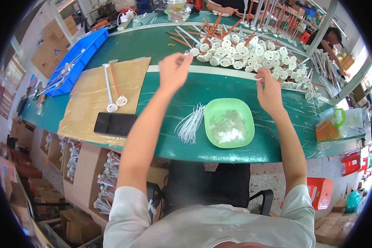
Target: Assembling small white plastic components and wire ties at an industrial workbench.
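Observation:
My left hand (175,70) is raised over the strip along the work surface, just left of the pile. Its fingers are loosely curled and apart, and nothing shows in them. My right hand (270,89) reaches to the pile's front edge, with thumb and bent fingers apart beside the white discs. The heap of white round discs (237,53) has red-brown and grey rods. Between my forearms stands a light green bowl (249,108) of small clear pieces (227,126). A bundle of thin white strips (191,126) lies left of it.
On cardboard (84,103) at the left lie two disc-ended rods (115,84) and a black phone (114,124). A blue tray (80,62) stands beyond. A clear container (332,128) sits at the right. Cartons of rods (107,182) stand below left. A co-worker (328,41) is at far right.

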A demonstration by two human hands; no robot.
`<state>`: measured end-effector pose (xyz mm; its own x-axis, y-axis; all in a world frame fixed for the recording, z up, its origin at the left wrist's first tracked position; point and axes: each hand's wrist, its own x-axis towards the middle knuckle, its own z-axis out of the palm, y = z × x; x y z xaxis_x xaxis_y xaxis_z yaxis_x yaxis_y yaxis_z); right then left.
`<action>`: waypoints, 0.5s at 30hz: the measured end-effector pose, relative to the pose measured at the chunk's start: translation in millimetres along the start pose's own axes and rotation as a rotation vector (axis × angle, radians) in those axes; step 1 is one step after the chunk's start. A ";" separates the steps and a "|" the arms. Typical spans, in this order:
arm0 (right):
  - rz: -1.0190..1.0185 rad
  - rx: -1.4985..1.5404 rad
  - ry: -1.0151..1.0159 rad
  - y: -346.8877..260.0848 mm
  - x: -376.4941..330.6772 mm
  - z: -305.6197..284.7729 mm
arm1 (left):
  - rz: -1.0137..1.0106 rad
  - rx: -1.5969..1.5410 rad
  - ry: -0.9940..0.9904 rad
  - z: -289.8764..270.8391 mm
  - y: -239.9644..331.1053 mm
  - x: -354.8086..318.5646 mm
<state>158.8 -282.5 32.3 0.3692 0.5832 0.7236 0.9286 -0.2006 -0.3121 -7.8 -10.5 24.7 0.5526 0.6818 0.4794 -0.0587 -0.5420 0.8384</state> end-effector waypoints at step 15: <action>-0.166 -0.403 -0.554 -7.8 186.4 148.5 | 0.005 -0.128 -0.153 24.1 -21.4 -18.8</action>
<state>214.9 -55.3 78.2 0.2477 0.9248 0.2887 0.9519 -0.2879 0.1052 3.2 -23.5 -8.5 0.6715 0.5909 0.4471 -0.1616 -0.4720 0.8667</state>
